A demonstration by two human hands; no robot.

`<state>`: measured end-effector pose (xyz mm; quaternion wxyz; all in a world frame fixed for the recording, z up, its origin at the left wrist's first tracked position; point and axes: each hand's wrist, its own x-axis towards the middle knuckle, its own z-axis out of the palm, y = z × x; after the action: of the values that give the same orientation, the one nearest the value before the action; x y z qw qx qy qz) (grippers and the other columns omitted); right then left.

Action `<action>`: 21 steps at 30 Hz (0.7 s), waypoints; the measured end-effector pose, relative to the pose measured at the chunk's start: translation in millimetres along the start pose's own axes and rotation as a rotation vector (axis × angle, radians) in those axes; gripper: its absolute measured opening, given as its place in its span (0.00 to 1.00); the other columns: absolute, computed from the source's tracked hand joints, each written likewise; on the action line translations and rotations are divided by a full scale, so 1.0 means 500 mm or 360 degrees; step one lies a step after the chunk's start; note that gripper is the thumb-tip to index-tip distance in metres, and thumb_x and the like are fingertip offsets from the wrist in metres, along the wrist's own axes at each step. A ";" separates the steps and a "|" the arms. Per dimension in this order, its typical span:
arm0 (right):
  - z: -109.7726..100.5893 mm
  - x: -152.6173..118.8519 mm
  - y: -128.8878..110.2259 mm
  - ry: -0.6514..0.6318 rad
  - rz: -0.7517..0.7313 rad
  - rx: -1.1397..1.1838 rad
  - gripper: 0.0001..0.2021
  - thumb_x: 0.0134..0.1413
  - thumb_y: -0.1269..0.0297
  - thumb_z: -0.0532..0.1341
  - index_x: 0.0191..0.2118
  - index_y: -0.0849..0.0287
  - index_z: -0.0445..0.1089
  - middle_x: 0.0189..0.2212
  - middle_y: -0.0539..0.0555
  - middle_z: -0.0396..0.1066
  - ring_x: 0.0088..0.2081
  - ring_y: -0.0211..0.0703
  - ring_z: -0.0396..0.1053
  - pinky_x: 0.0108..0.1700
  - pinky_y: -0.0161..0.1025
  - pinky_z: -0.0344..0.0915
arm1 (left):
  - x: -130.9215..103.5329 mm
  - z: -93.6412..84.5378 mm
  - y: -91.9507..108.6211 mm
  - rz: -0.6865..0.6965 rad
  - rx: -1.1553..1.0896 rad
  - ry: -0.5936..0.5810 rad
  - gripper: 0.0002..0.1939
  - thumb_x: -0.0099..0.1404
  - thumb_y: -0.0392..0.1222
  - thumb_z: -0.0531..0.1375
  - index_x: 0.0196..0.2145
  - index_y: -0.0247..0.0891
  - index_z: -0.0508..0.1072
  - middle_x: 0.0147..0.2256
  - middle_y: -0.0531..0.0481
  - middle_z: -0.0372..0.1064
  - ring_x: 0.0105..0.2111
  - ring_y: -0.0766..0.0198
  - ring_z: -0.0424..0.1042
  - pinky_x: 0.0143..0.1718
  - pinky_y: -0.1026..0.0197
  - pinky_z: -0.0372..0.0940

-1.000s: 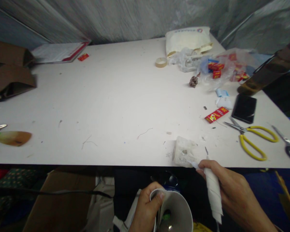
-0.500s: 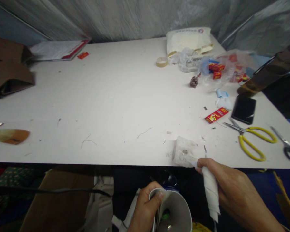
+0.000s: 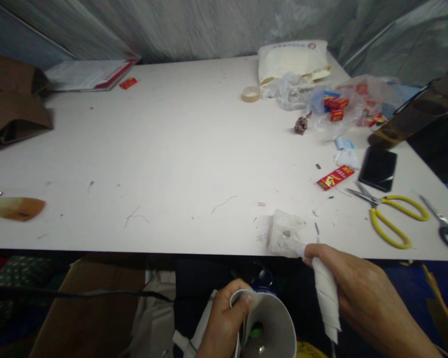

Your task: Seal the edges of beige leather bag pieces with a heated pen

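Observation:
Below the table's front edge, my left hand [image 3: 226, 318] grips the rim of a white rolled sheet [image 3: 278, 318], thumb inside and fingers outside. Something with a green part shows inside the roll. To the right, my right hand [image 3: 362, 288] is closed around a tool wrapped in white cloth [image 3: 326, 293], its thin metal tip pointing up over the table edge. The fingertips of that hand also pinch the end of a crumpled translucent plastic piece [image 3: 283, 231] lying on the table edge.
On the white table [image 3: 171, 149] lie yellow-handled scissors [image 3: 392, 209], black-handled scissors [image 3: 446, 226], a phone [image 3: 379, 168], a red packet [image 3: 335, 177], a tape roll [image 3: 251, 94] and plastic bags [image 3: 347, 107]. A brown bag [image 3: 18, 109] and an orange-tipped object [image 3: 17, 208] are at left.
The view has shifted very slightly. Both hands keep the same hold and place.

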<state>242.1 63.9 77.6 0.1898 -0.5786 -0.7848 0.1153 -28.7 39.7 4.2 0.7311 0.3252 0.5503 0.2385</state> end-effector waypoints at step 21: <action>-0.008 0.002 -0.002 0.0018 0.0012 0.0090 0.14 0.58 0.75 0.52 0.45 0.52 0.66 0.28 0.48 0.74 0.26 0.41 0.75 0.28 0.33 0.69 | 0.002 0.002 0.002 0.0019 0.0008 0.0024 0.25 0.58 0.62 0.68 0.29 0.36 0.71 0.25 0.54 0.60 0.28 0.64 0.59 0.31 0.64 0.57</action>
<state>242.7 64.5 81.9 0.2101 -0.5766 -0.7779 0.1350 -27.3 40.7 4.6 0.7247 0.3285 0.5544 0.2439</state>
